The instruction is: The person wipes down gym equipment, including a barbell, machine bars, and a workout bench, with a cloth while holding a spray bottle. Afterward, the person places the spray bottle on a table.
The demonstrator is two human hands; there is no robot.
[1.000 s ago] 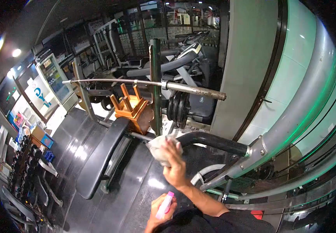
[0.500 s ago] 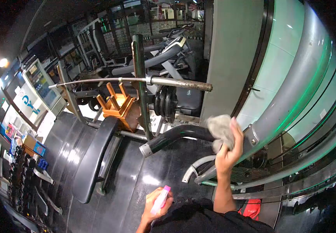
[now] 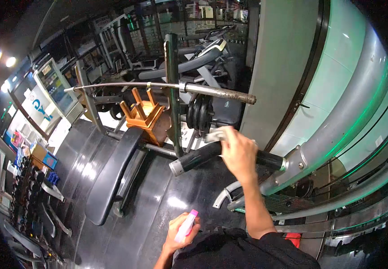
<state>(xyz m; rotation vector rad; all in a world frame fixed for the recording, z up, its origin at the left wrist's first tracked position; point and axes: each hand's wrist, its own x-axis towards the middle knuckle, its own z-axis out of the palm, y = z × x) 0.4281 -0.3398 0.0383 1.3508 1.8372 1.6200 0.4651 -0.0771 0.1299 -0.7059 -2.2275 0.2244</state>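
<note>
My right hand (image 3: 239,151) is closed on a pale cloth (image 3: 217,136), over the black padded bar (image 3: 198,159) of a grey machine. Part of the cloth is hidden behind the fingers, and the hand covers the middle of the bar. Low in the view, my left hand (image 3: 179,229) is wrapped round a small bottle (image 3: 186,227) with a pink top, held tilted in front of my body.
A bench (image 3: 113,179) stands to the left, with a wooden stool (image 3: 147,120) upturned behind it. A long barbell (image 3: 221,93) crosses the rack (image 3: 172,80). The machine's thick grey frame (image 3: 333,121) curves up the right side. Dumbbells (image 3: 28,179) line the far left.
My right hand first swept right with the cloth along the padded bar, then came back left over the bar's middle. My left hand still holds the bottle at nearly the same place.
</note>
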